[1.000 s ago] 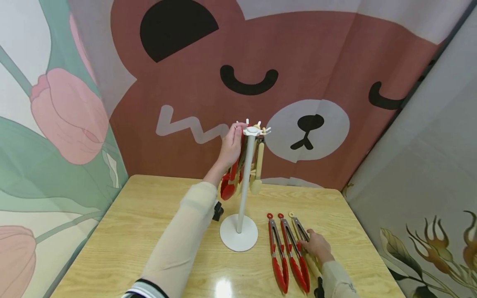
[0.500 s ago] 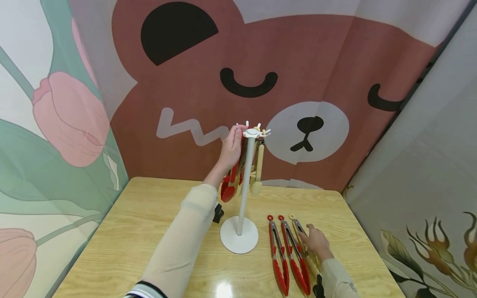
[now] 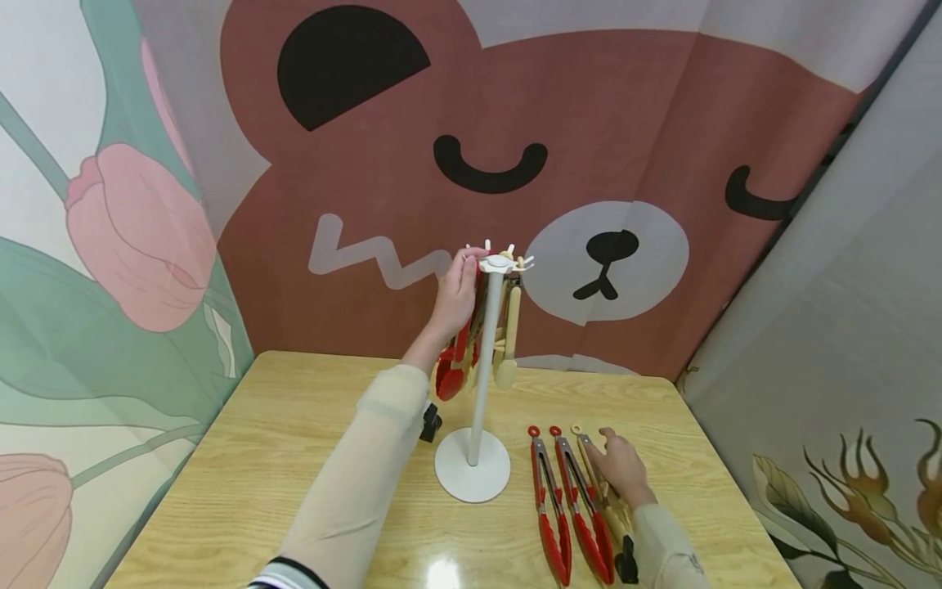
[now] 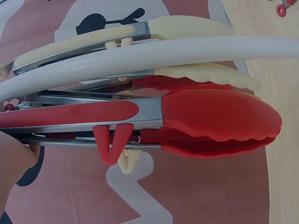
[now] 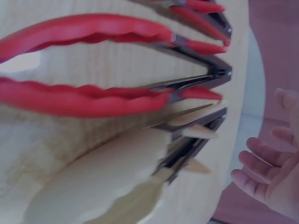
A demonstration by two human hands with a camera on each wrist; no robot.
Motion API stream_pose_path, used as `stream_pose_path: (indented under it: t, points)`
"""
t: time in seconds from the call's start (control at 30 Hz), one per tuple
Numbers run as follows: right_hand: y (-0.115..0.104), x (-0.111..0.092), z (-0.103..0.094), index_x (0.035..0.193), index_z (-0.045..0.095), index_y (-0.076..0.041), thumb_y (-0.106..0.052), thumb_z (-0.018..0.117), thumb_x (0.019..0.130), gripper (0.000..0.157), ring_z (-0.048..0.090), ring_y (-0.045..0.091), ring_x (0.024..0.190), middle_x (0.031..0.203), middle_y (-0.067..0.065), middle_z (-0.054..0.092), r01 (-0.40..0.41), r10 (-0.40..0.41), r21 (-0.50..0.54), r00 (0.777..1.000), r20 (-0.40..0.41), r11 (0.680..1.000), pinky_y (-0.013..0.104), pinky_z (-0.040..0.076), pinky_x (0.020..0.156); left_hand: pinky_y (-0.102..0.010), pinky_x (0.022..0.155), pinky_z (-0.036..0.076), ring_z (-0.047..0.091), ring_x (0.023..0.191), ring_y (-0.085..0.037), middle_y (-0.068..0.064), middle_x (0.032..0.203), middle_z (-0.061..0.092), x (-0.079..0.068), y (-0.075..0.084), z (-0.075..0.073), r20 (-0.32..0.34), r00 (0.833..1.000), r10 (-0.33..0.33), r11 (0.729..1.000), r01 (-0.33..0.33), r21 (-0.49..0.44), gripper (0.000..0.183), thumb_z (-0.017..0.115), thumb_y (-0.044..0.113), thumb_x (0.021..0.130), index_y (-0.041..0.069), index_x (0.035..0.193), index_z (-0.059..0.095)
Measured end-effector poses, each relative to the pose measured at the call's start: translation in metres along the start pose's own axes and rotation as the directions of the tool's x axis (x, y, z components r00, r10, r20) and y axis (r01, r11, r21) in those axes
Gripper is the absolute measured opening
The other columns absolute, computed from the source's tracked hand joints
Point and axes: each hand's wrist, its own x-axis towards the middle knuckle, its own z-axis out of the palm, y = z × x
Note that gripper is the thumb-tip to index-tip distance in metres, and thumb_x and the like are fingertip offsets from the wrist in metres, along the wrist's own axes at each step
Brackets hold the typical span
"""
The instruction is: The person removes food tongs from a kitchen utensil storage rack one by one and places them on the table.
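Observation:
My left hand is up at the top of a white stand, its fingers pinching the upper end of red-tipped tongs that hang there. The fingertips are partly hidden in the left wrist view. Cream tongs hang beside them from other hooks. My right hand is held over cream tongs lying on the table, its fingers loosely bent and holding nothing. To their left lie two pairs of red tongs, the nearer-to-hand red tongs and the other red tongs.
The stand's round white base rests on the wooden table. A small black object is behind my left forearm. A curtain with a printed bear hangs close behind the table's far edge.
My right hand has lifted from the cream tongs on the table and moved slightly away from me, its fingers opening. The left hand stays at the top of the stand.

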Motion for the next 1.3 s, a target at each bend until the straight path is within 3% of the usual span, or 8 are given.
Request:
stream_pose_path:
  t: [0.13,0.4,0.87,1.1,1.3]
  points:
    - [-0.009,0.004,-0.004,0.123,0.045,0.007,-0.034,0.053,0.088,0.054,0.057,0.035,0.087,0.103,0.026,0.056,0.036,-0.035,0.017,0.998,-0.042,0.999,0.045,0.046,0.063,-0.033,0.093,0.035,0.046,0.105,-0.023,-0.016,0.116,0.051,0.000,0.000,0.000,0.002,1.000,-0.002,1.000,0.002,-0.012,0.031,0.029,0.017,0.099,-0.001,0.116,0.046]
    - [-0.028,0.010,-0.010,0.121,0.046,0.007,-0.029,0.056,0.087,0.051,0.056,0.036,0.088,0.102,0.026,0.056,0.105,-0.101,0.035,0.989,-0.107,0.994,0.048,0.045,0.067,-0.034,0.091,0.036,0.047,0.104,-0.024,-0.017,0.115,0.051,0.000,0.000,0.000,0.004,1.000,0.001,1.000,-0.001,-0.018,0.032,0.028,0.017,0.099,-0.005,0.116,0.045]
    - [-0.057,0.016,-0.027,0.126,0.044,0.002,-0.030,0.054,0.089,0.050,0.053,0.036,0.098,0.112,0.025,0.053,0.154,-0.137,0.098,0.977,-0.161,0.983,0.049,0.044,0.073,-0.031,0.091,0.036,0.047,0.105,-0.020,-0.015,0.116,0.051,0.001,-0.002,0.000,-0.002,1.000,0.012,1.000,-0.012,-0.012,0.029,0.028,0.016,0.099,0.000,0.115,0.046]
    - [-0.068,0.020,-0.033,0.126,0.045,0.000,-0.034,0.053,0.090,0.050,0.051,0.035,0.100,0.113,0.023,0.053,0.209,-0.180,0.122,0.960,-0.216,0.970,0.049,0.043,0.075,-0.031,0.091,0.036,0.046,0.104,-0.022,-0.015,0.115,0.051,0.001,-0.001,-0.001,0.001,1.000,0.008,1.000,-0.008,-0.010,0.030,0.028,0.016,0.099,-0.001,0.116,0.046]
    - [-0.077,0.021,-0.038,0.125,0.047,0.001,-0.030,0.056,0.088,0.048,0.051,0.035,0.099,0.110,0.022,0.055,0.226,-0.175,0.208,0.955,-0.238,0.952,0.048,0.043,0.075,-0.031,0.091,0.036,0.046,0.106,-0.021,-0.015,0.116,0.051,0.001,-0.002,0.000,-0.004,1.000,0.002,1.000,-0.002,-0.010,0.030,0.028,0.016,0.099,-0.001,0.116,0.046]
